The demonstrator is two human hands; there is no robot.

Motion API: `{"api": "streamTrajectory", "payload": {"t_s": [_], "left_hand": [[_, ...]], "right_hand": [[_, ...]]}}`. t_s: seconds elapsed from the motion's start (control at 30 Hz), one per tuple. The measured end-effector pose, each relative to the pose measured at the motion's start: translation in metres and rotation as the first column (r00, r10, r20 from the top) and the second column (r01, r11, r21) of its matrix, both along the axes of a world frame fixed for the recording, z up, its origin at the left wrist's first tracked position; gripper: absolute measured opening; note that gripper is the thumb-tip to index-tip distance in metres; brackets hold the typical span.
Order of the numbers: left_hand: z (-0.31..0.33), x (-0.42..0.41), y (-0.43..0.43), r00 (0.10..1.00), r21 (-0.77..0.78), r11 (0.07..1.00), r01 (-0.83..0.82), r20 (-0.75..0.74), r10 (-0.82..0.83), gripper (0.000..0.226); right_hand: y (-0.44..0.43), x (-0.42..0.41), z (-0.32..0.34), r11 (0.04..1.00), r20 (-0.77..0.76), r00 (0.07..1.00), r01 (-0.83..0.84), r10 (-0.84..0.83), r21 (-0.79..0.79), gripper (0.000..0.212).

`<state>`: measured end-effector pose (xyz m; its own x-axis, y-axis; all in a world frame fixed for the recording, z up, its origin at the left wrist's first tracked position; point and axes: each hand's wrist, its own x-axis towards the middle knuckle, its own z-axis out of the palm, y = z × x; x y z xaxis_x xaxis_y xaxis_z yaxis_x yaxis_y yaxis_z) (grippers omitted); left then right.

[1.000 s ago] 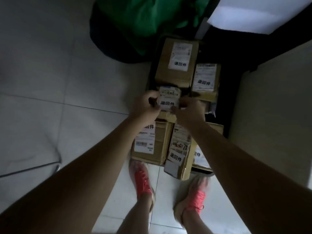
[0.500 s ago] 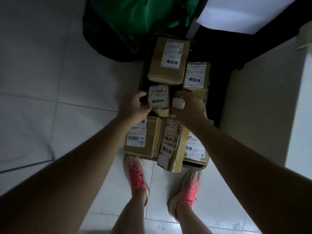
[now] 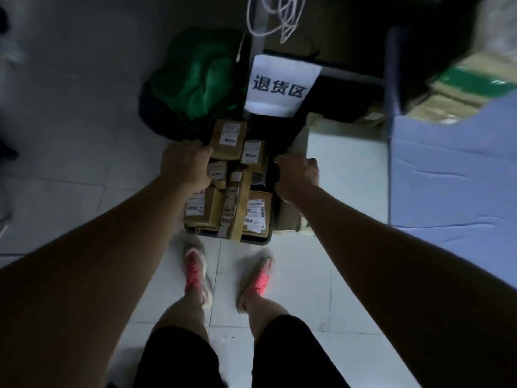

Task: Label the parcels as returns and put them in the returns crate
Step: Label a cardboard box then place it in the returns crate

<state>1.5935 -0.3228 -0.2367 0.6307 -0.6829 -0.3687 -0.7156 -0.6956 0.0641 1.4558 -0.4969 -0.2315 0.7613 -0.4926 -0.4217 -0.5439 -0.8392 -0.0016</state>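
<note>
A dark returns crate (image 3: 253, 241) stands on the floor in front of my feet, filled with several brown cardboard parcels with white labels. One large parcel (image 3: 228, 139) lies at the far end, a small parcel (image 3: 216, 171) sits in the middle, and a thin parcel (image 3: 234, 211) stands on edge near the front. My left hand (image 3: 186, 167) is curled over the crate's left rim. My right hand (image 3: 297, 177) is curled over its right rim. Both hands hide the rim beneath them.
A white paper sign (image 3: 282, 85) with printed characters hangs behind the crate. A green bag (image 3: 201, 79) lies at the far left of it, and a white box (image 3: 345, 169) stands close on the right. Further right are a blue surface (image 3: 453, 169) and cardboard boxes (image 3: 458, 88). White cable (image 3: 272, 16) hangs above.
Both hands left the small parcel in the middle and moved apart to the crate's two sides. The view pulled back and now shows the sign.
</note>
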Motion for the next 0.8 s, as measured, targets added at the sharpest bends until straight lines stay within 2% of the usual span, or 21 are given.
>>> {"api": "streamTrajectory", "payload": {"t_s": [0.1, 0.23, 0.37, 0.63, 0.8], "left_hand": [[0.068, -0.033, -0.004, 0.996, 0.008, 0.999, 0.048, 0.079, -0.049, 0.033], [0.141, -0.082, -0.018, 0.983, -0.037, 0.991, 0.127, 0.139, -0.121, 0.023], [0.195, -0.131, -0.035, 0.947, -0.052, 0.965, 0.256, 0.216, -0.239, 0.024], [0.256, -0.215, -0.058, 0.926, -0.084, 0.946, 0.312, 0.252, -0.283, 0.037], [0.273, -0.246, -0.103, 0.921, -0.094, 0.948, 0.304, 0.282, -0.267, 0.035]], "right_hand": [[0.001, -0.032, 0.069, 0.999, -0.015, 1.0, 0.025, -0.025, 0.02, 0.047], [-0.004, -0.074, 0.142, 0.997, 0.054, 0.997, 0.055, -0.052, -0.048, 0.043], [-0.011, -0.126, 0.205, 0.985, 0.083, 0.984, 0.161, -0.156, -0.056, 0.057], [-0.035, -0.24, 0.275, 0.947, 0.202, 0.929, 0.322, -0.31, -0.025, 0.061], [-0.084, -0.279, 0.293, 0.94, 0.25, 0.913, 0.34, -0.324, -0.025, 0.062]]}}
